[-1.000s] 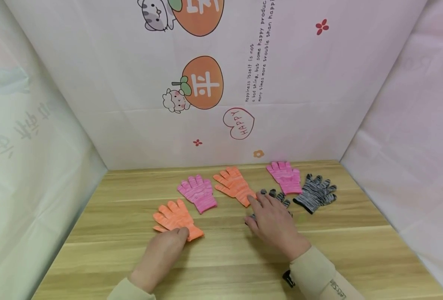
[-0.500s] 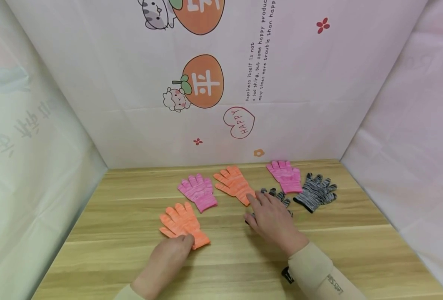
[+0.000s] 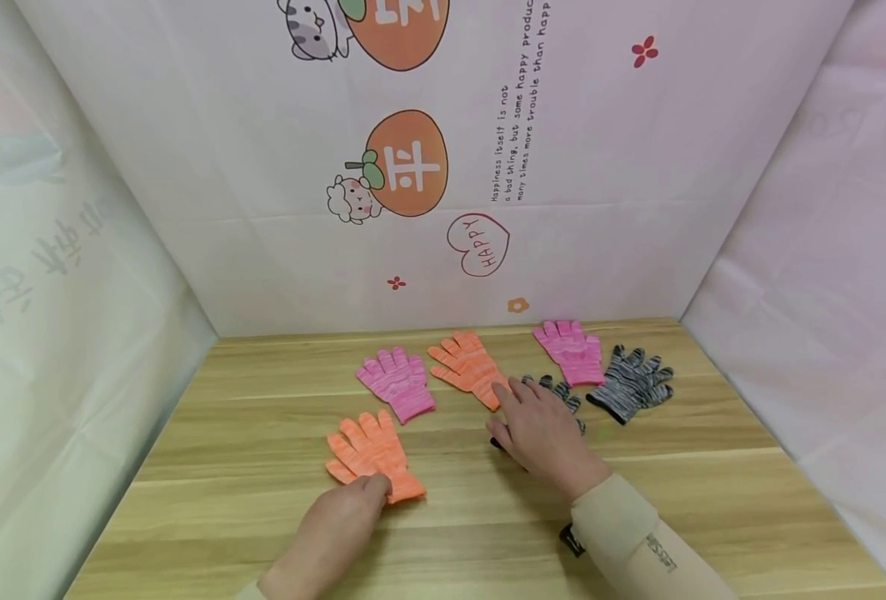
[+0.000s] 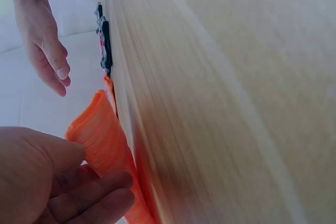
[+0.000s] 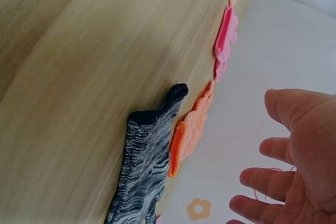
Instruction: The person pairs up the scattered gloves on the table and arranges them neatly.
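My left hand (image 3: 341, 517) pinches an orange knit glove (image 3: 371, 446) near its cuff, and the glove's fingers point away from me. In the left wrist view, the raised cuff of this orange glove (image 4: 107, 135) leans up off the tabletop between thumb and fingers. My right hand (image 3: 548, 433) hovers over a black-and-grey knit glove (image 3: 563, 393), hiding most of it from the head camera. The right wrist view shows that hand with fingers relaxed and holding nothing, apart from the grey glove (image 5: 147, 156), which lies flat.
Behind my hands lie a pink glove (image 3: 397, 383), another orange glove (image 3: 468, 367), a second pink glove (image 3: 572, 354) and a second black-and-grey glove (image 3: 632, 385). A printed white cloth wall (image 3: 300, 275) closes off the back of the wooden table (image 3: 225, 467), with cloth at both sides.
The left hand has drawn the orange glove to the right and a little nearer to me. The right hand has stayed nearly in place over the grey glove.
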The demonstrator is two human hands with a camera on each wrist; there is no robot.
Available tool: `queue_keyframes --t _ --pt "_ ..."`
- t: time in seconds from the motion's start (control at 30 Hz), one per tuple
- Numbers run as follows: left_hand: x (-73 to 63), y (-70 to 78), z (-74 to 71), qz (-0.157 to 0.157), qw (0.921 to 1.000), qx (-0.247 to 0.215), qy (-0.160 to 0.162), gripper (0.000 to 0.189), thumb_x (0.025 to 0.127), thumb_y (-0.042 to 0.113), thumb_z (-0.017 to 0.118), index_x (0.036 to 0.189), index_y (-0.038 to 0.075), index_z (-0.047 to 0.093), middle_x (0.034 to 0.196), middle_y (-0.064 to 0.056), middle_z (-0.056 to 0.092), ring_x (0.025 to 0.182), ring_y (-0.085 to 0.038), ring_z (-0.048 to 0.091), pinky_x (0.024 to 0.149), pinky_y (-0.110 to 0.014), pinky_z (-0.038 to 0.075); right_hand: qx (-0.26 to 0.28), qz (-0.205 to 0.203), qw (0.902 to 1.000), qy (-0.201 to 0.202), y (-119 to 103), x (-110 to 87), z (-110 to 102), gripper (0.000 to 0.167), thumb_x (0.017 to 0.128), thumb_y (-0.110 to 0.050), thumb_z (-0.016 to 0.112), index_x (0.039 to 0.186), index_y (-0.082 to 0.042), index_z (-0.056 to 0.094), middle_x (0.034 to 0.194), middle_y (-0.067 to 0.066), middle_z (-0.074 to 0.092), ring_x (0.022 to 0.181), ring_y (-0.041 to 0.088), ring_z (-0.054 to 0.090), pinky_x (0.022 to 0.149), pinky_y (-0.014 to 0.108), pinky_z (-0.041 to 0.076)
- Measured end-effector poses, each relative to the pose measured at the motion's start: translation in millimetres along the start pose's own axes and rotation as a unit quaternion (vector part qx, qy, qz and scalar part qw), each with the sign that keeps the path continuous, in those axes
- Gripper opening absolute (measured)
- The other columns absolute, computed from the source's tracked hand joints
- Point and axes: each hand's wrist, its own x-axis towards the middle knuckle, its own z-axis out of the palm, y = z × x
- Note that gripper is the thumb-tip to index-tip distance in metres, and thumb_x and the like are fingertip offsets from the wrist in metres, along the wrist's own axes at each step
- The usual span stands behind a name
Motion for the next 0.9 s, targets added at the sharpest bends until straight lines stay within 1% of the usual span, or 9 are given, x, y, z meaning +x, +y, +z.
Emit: queue_keyframes --t 0.1,0.17,0.27,0.37,0.43,0.6,0.77,0.83,0.9 --pt "-1.5 -1.1 -4.7 -0.010 0.9987 -0.042 -0.027 0.014 0.097 0.006 0.070 0.096 0.011 0.057 0.075 0.006 0.059 0.061 -0.004 0.053 0.050 -0.021 0.044 -0.001 0.004 1.0000 -0.004 0.4 1.9 0.9 0.058 0.107 -0.043 0.056 0.153 -0.008 0.050 0.150 0.024 0.055 0.139 0.046 0.051 0.115 0.059 0.041" --pt "-2.3 -1.3 -6.1 -0.020 0.9967 -0.072 -0.031 0.011 0.101 0.008 0.067 0.098 0.012 0.056 0.076 0.008 0.055 0.063 -0.001 0.047 0.052 -0.019 0.042 -0.004 0.005 0.9999 -0.008 0.5 3.8 1.6 0.058 0.106 -0.043 0.057 0.152 -0.008 0.050 0.150 0.024 0.055 0.139 0.046 0.051 0.115 0.059 0.041" --pt "-4.1 -0.2 -6.6 -0.034 0.9942 -0.099 -0.026 0.012 0.101 0.006 0.066 0.102 0.012 0.056 0.075 0.010 0.052 0.062 0.001 0.040 0.053 -0.019 0.040 -0.005 0.008 0.9998 -0.016 0.3 8.2 2.4 0.059 0.106 -0.043 0.058 0.153 -0.009 0.050 0.151 0.023 0.055 0.139 0.046 0.052 0.115 0.059 0.042" --pt "-6.5 0.2 -6.3 -0.035 0.9939 -0.104 -0.014 0.014 0.100 0.006 0.067 0.105 0.012 0.055 0.071 0.011 0.052 0.059 0.002 0.037 0.051 -0.020 0.037 -0.006 0.005 0.9998 -0.020 0.1 13.9 3.0 0.059 0.105 -0.042 0.060 0.152 -0.008 0.050 0.151 0.022 0.055 0.138 0.044 0.052 0.114 0.059 0.042" --pt "-7.5 0.8 -6.9 -0.032 0.9940 -0.104 -0.009 0.015 0.100 0.005 0.067 0.105 0.012 0.055 0.069 0.011 0.051 0.058 0.003 0.036 0.050 -0.019 0.036 -0.007 0.006 0.9996 -0.025 0.1 17.8 2.4 0.060 0.105 -0.042 0.059 0.153 -0.008 0.050 0.151 0.022 0.054 0.138 0.044 0.052 0.114 0.059 0.042" --pt "-8.8 2.9 -6.9 -0.019 0.9948 -0.100 0.008 0.019 0.097 0.004 0.070 0.106 0.012 0.054 0.069 0.013 0.050 0.059 0.005 0.034 0.051 -0.017 0.035 -0.015 0.013 0.9991 -0.036 1.1 26.9 1.8 0.059 0.106 -0.042 0.057 0.154 -0.008 0.048 0.151 0.021 0.055 0.136 0.043 0.054 0.110 0.059 0.046" --pt "-9.1 10.2 -10.4 -0.018 0.9935 -0.111 0.016 0.022 0.097 0.004 0.071 0.107 0.013 0.054 0.072 0.014 0.050 0.061 0.005 0.035 0.053 -0.018 0.037 -0.018 0.023 0.9987 -0.043 3.1 37.2 3.6 0.056 0.107 -0.038 0.056 0.152 -0.006 0.049 0.145 0.019 0.060 0.128 0.040 0.061 0.104 0.056 0.051" --pt "-9.0 13.9 -12.3 -0.013 0.9927 -0.119 0.014 0.021 0.097 0.003 0.070 0.107 0.012 0.054 0.072 0.013 0.049 0.061 0.005 0.035 0.053 -0.017 0.037 -0.014 0.031 0.9981 -0.051 4.2 41.9 4.8 0.054 0.107 -0.037 0.056 0.152 -0.006 0.049 0.143 0.019 0.062 0.125 0.040 0.063 0.102 0.056 0.052" --pt "-9.3 17.3 -13.9 -0.009 0.9911 -0.133 0.006 0.021 0.097 0.003 0.070 0.108 0.011 0.054 0.073 0.013 0.050 0.060 0.005 0.034 0.053 -0.016 0.037 -0.010 0.039 0.9973 -0.061 5.0 46.5 5.8 0.053 0.108 -0.035 0.056 0.151 -0.006 0.050 0.141 0.018 0.063 0.123 0.039 0.064 0.100 0.056 0.054"
